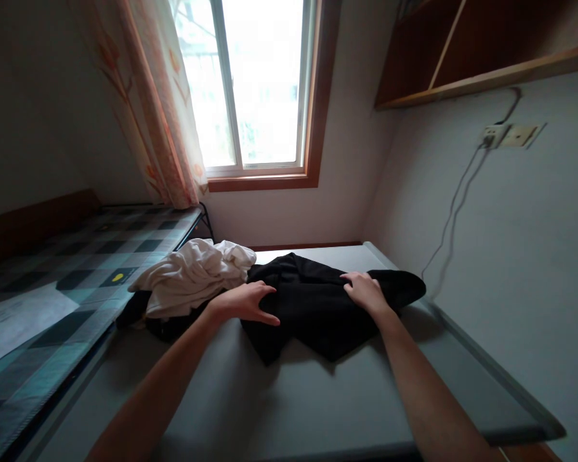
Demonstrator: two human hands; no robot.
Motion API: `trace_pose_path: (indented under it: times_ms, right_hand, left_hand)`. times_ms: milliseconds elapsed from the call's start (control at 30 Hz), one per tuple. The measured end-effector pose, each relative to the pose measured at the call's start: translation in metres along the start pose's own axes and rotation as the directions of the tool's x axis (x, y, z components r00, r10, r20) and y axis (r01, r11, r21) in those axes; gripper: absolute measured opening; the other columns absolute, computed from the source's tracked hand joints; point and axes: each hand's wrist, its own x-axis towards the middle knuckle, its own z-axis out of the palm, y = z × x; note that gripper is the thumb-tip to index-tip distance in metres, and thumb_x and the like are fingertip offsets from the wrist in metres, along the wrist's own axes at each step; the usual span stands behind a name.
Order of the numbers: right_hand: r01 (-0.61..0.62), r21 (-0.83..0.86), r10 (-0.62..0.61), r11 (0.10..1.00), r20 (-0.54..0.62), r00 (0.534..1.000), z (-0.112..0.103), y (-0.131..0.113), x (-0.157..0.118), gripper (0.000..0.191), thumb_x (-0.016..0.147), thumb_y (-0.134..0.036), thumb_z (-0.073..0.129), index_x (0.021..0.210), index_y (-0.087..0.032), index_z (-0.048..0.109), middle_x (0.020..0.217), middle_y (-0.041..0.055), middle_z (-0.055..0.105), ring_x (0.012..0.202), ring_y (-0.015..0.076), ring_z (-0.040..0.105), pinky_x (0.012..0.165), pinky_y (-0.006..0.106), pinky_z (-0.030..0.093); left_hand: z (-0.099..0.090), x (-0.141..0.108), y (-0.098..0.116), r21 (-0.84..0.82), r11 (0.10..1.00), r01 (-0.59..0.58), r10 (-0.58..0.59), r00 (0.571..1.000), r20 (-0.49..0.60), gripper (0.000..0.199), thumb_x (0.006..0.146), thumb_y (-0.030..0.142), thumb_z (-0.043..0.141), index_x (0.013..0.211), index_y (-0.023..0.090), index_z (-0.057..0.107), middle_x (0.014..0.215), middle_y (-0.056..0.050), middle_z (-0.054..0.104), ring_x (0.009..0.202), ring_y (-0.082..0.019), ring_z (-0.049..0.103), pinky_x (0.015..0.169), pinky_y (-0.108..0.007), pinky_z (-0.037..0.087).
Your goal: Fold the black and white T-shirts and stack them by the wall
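A black garment lies partly folded across the pale tabletop; its exact kind cannot be made out. At its left end, my left hand has thumb and fingers spread apart, with nothing gripped between them. My right hand rests on top of the garment toward its right end, fingers stretched out over the cloth. Close by on the left is a crumpled white cloth, heaped over some dark fabric.
Left of the table stands a bed with a checked cover, a paper sheet lying on it. A wall socket with a hanging cord is at right, below a wooden shelf. A curtained window is ahead.
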Motion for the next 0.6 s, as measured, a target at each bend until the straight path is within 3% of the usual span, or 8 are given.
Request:
trace_pose_path:
  times_ms: [67,133,200,300,400,467,533,600]
  right_hand:
    - [-0.022,-0.057,0.025,0.998,0.051,0.998,-0.003,-0.002,-0.002,0.035,0.085,-0.026,0.055,0.118,-0.023,0.068,0.117,0.0116,0.068,0.110,0.0279,0.060,0.088,0.039,0.042]
    - [-0.036,-0.107,0.042,0.994,0.058,0.997,-0.006,-0.005,-0.003,0.039,0.084,-0.035,0.061,0.121,-0.024,0.066,0.116,0.0123,0.068,0.108,0.0286,0.061,0.087,0.040,0.042]
    - [-0.044,-0.139,0.051,0.989,0.047,0.998,-0.008,-0.008,-0.003,0.034,0.084,-0.037,0.061,0.115,-0.024,0.070,0.114,0.0124,0.068,0.106,0.0287,0.062,0.088,0.041,0.041]
    - [-0.111,-0.078,0.111,0.991,-0.004,0.994,-0.006,-0.006,0.000,0.026,0.089,-0.030,0.053,0.098,-0.019,0.075,0.103,0.0139,0.071,0.096,0.0279,0.065,0.086,0.041,0.041]
    - [-0.214,0.218,0.242,0.952,-0.107,0.965,-0.004,0.007,0.008,0.023,0.085,-0.028,0.054,0.079,-0.016,0.073,0.081,0.0116,0.071,0.081,0.0255,0.064,0.076,0.036,0.043]
    - [-0.210,0.553,0.350,0.806,-0.159,0.923,-0.003,0.019,0.014,0.019,0.079,-0.028,0.058,0.067,-0.016,0.067,0.067,0.0063,0.066,0.072,0.0215,0.060,0.068,0.031,0.043]
    - [-0.145,0.881,0.480,0.450,-0.101,0.872,-0.003,0.031,0.020,0.017,0.073,-0.030,0.064,0.062,-0.017,0.061,0.059,0.0011,0.060,0.063,0.0172,0.056,0.062,0.028,0.043]
    - [-0.057,0.996,0.552,0.062,0.014,0.834,-0.003,0.041,0.026,0.018,0.069,-0.032,0.068,0.065,-0.018,0.058,0.056,-0.0025,0.056,0.058,0.0141,0.052,0.059,0.027,0.044]
  left_hand:
    - [0.016,0.004,0.010,0.131,0.990,0.054,-0.055,0.998,0.006,0.103,0.061,0.070,0.071,0.146,0.019,0.040,0.136,-0.018,0.050,0.104,-0.032,0.063,0.088,-0.037,0.048]
    - [0.029,0.009,0.019,0.239,0.966,0.102,-0.091,0.994,-0.056,0.117,0.058,0.067,0.075,0.153,0.020,0.025,0.144,-0.022,0.040,0.104,-0.036,0.063,0.086,-0.041,0.049]
    - [0.040,0.014,0.023,0.326,0.935,0.141,-0.096,0.984,-0.150,0.115,0.060,0.061,0.077,0.153,0.022,0.023,0.146,-0.022,0.038,0.107,-0.039,0.060,0.086,-0.044,0.049]
    - [0.047,0.021,0.023,0.409,0.905,0.121,-0.026,0.973,-0.230,0.073,0.074,0.049,0.072,0.140,0.027,0.049,0.138,-0.017,0.047,0.109,-0.035,0.058,0.087,-0.044,0.048]
    - [0.042,0.024,0.015,0.369,0.929,0.036,0.074,0.957,-0.281,0.030,0.087,0.036,0.059,0.115,0.029,0.068,0.127,-0.010,0.056,0.103,-0.026,0.061,0.086,-0.038,0.048]
    - [0.031,0.024,0.006,0.259,0.966,0.018,0.077,0.933,-0.351,0.024,0.089,0.028,0.053,0.106,0.028,0.070,0.118,-0.006,0.061,0.096,-0.022,0.063,0.084,-0.033,0.048]
    - [0.014,0.023,-0.005,0.112,0.993,0.022,0.030,0.898,-0.439,0.026,0.089,0.024,0.049,0.103,0.024,0.070,0.108,-0.005,0.066,0.092,-0.021,0.064,0.081,-0.031,0.048]
    - [-0.005,0.020,-0.019,-0.040,0.999,0.011,-0.031,0.838,-0.544,0.026,0.088,0.023,0.046,0.099,0.020,0.070,0.098,-0.005,0.069,0.090,-0.021,0.064,0.081,-0.030,0.048]
